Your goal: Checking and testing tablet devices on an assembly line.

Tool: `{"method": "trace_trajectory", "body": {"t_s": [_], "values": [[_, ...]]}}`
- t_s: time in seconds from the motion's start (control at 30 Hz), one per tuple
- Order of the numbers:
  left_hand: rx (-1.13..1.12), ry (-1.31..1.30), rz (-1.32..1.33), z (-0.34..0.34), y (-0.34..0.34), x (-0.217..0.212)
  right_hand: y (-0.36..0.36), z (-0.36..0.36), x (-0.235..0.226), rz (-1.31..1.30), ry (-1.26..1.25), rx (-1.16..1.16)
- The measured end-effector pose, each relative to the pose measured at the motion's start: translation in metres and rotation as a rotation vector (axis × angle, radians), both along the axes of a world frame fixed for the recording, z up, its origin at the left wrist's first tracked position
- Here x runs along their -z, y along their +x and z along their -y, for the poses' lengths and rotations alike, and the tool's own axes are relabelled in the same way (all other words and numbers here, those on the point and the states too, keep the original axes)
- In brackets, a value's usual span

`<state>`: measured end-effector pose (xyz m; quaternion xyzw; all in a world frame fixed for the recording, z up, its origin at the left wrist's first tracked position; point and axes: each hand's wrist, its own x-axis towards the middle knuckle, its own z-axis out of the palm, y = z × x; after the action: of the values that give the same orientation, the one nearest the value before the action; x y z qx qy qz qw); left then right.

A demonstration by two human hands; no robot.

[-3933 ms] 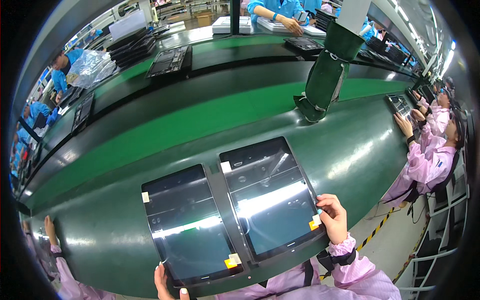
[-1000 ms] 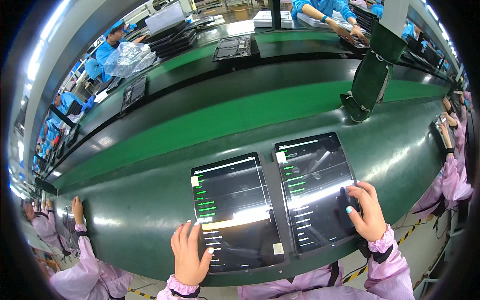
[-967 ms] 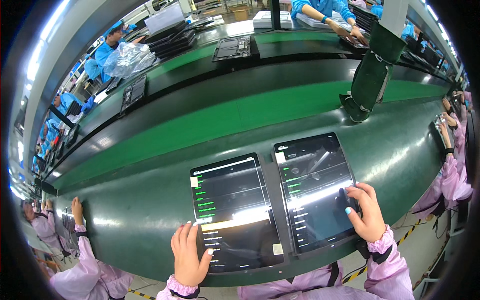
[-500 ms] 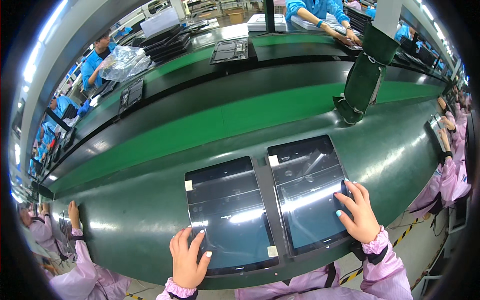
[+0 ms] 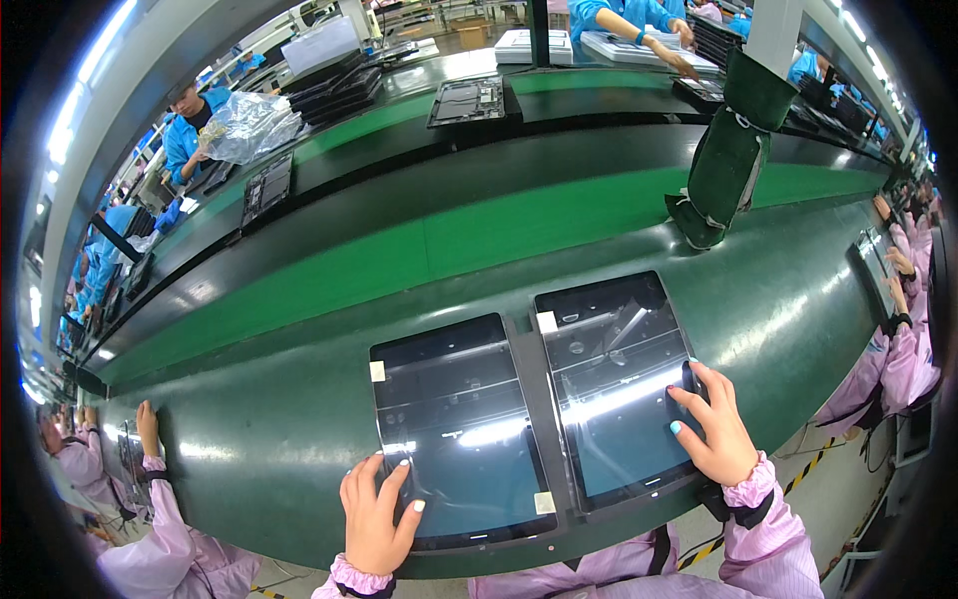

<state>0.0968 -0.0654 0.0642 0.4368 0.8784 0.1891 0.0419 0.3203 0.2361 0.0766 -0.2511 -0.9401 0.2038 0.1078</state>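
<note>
Two dark tablet screens lie side by side, nearly touching, on a green table in front of me: a left tablet (image 5: 464,384) and a right tablet (image 5: 611,374). Both have glossy faces with clear film and pale square tabs. My left hand (image 5: 377,509) rests with spread fingers at the left tablet's lower left edge. Over the right tablet's right edge lies my right hand (image 5: 717,429), fingers apart and slightly bent. Neither hand grasps anything. A small dark shape under the right fingertips cannot be made out.
A green belt (image 5: 429,250) runs beyond the table. Farther back, an opened device shell (image 5: 467,101) and another shell (image 5: 267,190) lie on a dark line. A green-wrapped post (image 5: 720,165) rises at the right. Co-workers sit on both sides and across.
My hands and both tablets stay put. The shells at the back have shifted slightly right, and the near belt's seam slightly left. Across the line, a co-worker's hands have moved apart.
</note>
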Motion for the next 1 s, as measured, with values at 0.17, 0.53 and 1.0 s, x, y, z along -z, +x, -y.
{"method": "trace_trajectory", "body": {"t_s": [0.17,0.53,1.0], "values": [[-0.004,-0.012,0.017,-0.0012,0.0003,-0.0019,-0.0001,-0.0009,0.0004,-0.023,-0.007,-0.015],[-0.015,0.013,0.012,-0.0018,0.0016,0.0003,-0.0006,0.0025,0.0007,-0.030,0.008,-0.022],[-0.067,0.017,0.068,-0.0003,0.0022,0.0040,-0.0005,0.0030,0.0012,0.015,0.022,-0.032]]}}
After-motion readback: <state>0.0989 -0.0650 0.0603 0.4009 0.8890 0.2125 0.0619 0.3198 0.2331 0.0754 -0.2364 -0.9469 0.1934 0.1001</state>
